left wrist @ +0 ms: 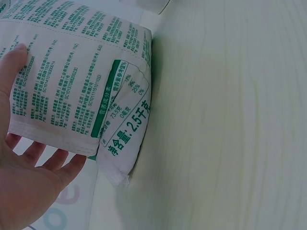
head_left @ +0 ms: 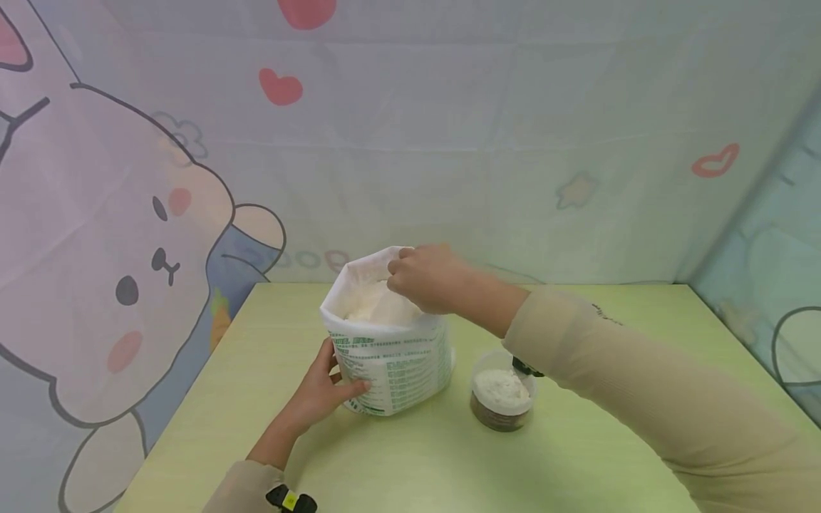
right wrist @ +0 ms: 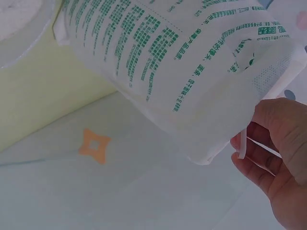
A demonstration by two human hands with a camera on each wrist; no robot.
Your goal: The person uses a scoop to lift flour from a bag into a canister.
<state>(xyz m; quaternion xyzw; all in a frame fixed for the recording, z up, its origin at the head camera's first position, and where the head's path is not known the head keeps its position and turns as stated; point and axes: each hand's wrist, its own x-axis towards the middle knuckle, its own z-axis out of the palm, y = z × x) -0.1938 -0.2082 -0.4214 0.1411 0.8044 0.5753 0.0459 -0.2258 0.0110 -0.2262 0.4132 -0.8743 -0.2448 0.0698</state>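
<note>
An open white flour bag (head_left: 398, 370) with green print stands on the table, white powder (head_left: 368, 303) visible inside. My left hand (head_left: 323, 392) grips its lower left side, thumb on the printed front and fingers around the edge; the left wrist view shows this hand (left wrist: 36, 172) close up. At the bag's mouth, my right hand (head_left: 426, 278) has its fingers curled. The right wrist view shows that hand (right wrist: 278, 148) pinching a thin white strip (right wrist: 243, 143), perhaps a handle; its other end is hidden. Right of the bag sits a round tub (head_left: 502, 395) of white powder.
The light yellow-green table (head_left: 398, 470) extends in front of the bag and tub. Behind it hangs a pale cloth backdrop (head_left: 449, 142) with cartoon prints. The right forearm's beige sleeve (head_left: 628, 363) passes above the table, close behind the tub.
</note>
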